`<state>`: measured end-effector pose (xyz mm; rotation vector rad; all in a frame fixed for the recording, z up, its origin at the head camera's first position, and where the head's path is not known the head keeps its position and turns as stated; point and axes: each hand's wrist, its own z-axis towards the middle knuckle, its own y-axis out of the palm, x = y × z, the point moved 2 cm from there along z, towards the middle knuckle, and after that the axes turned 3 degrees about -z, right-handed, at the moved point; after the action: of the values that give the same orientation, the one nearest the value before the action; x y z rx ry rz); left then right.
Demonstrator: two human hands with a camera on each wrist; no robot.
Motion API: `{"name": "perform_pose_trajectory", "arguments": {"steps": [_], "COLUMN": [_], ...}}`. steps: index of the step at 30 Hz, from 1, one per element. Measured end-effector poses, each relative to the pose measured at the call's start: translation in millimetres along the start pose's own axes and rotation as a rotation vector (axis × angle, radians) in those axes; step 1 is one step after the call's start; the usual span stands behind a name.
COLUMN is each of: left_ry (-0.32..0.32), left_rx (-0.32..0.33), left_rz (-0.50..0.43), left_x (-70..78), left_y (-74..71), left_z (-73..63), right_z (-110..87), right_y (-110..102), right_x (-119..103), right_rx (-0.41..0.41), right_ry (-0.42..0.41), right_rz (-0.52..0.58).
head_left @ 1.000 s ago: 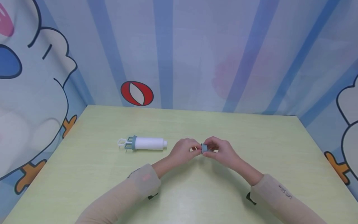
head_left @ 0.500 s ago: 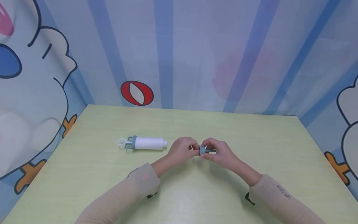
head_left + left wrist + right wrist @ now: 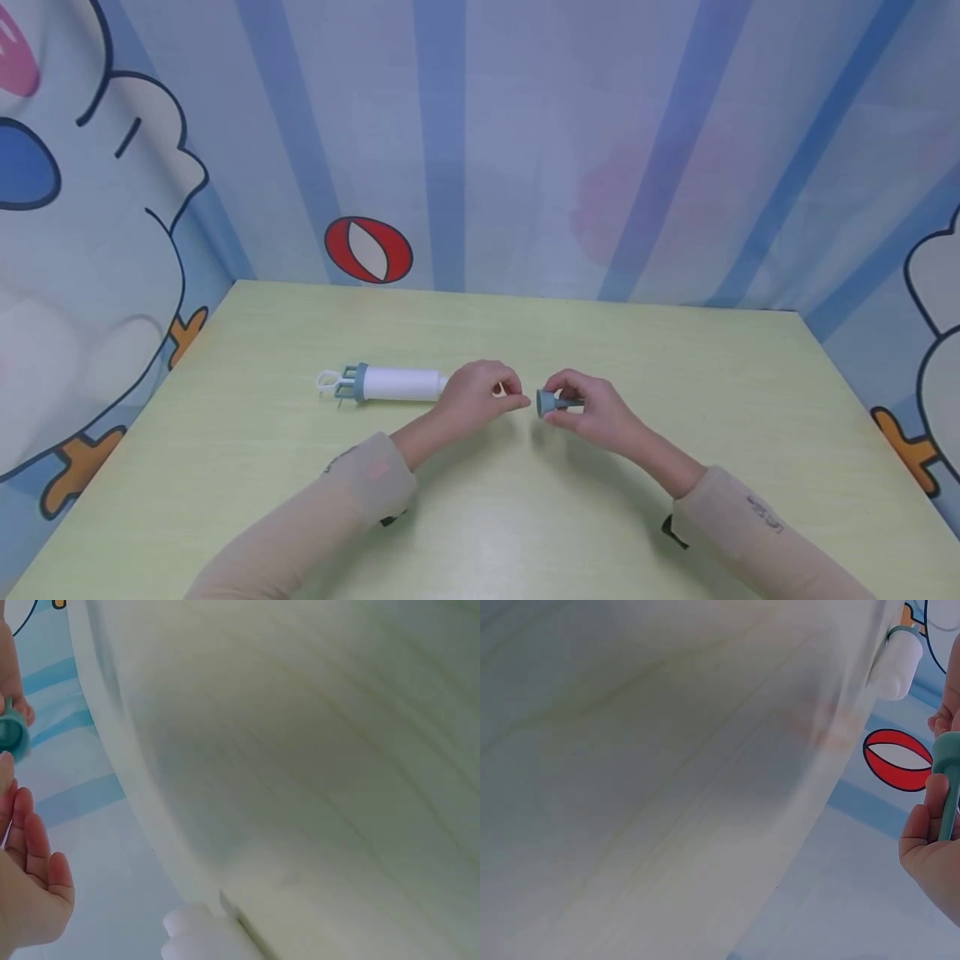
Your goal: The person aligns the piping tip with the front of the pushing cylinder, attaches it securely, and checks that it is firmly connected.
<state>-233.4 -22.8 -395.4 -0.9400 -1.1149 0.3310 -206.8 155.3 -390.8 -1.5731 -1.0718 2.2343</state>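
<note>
Pinched the blue-green funnel-shaped piece (image 3: pixel 543 404) in the right hand (image 3: pixel 602 410), wide end just apart from the loosely curled left hand (image 3: pixel 474 393)

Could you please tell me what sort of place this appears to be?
It looks like a play-themed booth or corner, though I can't be certain: a pale green table meets a blue-striped backdrop, printed with a large cartoon figure and a red-and-white ball.

1 left hand (image 3: pixel 480 396), 1 right hand (image 3: pixel 597 408); 2 beige sleeves (image 3: pixel 330 512); 1 blue-grey funnel-shaped nozzle (image 3: pixel 545 404); 1 white syringe (image 3: pixel 397 384); 1 table (image 3: pixel 570 533); 1 printed red-and-white ball (image 3: pixel 368 250); 3 printed orange feet (image 3: pixel 81 463).
</note>
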Motion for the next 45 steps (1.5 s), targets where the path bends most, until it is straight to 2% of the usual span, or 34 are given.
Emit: {"name": "perform_pose_trajectory", "arguments": {"steps": [9, 12, 16, 20, 22, 29, 38, 45], "left_ry": [-0.004, -0.042, -0.125, -0.160, -0.158, -0.055, -0.125, -0.125], "left_rx": [-0.034, -0.056, -0.095, -0.143, -0.172, -0.245, -0.300, -0.333], "left_rz": [0.010, -0.007, -0.022, 0.020, 0.055, 0.200, 0.255, 0.287], "left_x": [-17.1, -24.9, -37.2, -50.7, -57.4, -73.6, -87.8, -92.8], "left_y": [-16.6, -24.6, -36.8, -49.2, -55.2, -72.5, -79.1, -76.9], "left_z": [-4.6, -5.7, -6.8, -8.5, -9.7, -16.7, -21.7, -23.6], "right_z": [-1.1, -1.4, -1.3, -2.0, -2.4, -1.8, -1.5, -2.7], "right_y": [-2.1, -1.9, -1.7, -1.8, -1.9, -2.4, -2.2, -2.4], "right_x": [5.3, 6.4, 7.0, 7.6, 8.0, 5.9, 8.0, 9.1], "right_rx": [0.003, 0.003, 0.001, -0.002, -0.003, -0.004, -0.002, -0.004], "right_ry": [0.014, 0.016, 0.018, 0.021, 0.022, 0.026, 0.037, 0.038], "right_rz": [-0.018, -0.019, -0.014, -0.010, -0.007, -0.013, -0.023, -0.021]}}
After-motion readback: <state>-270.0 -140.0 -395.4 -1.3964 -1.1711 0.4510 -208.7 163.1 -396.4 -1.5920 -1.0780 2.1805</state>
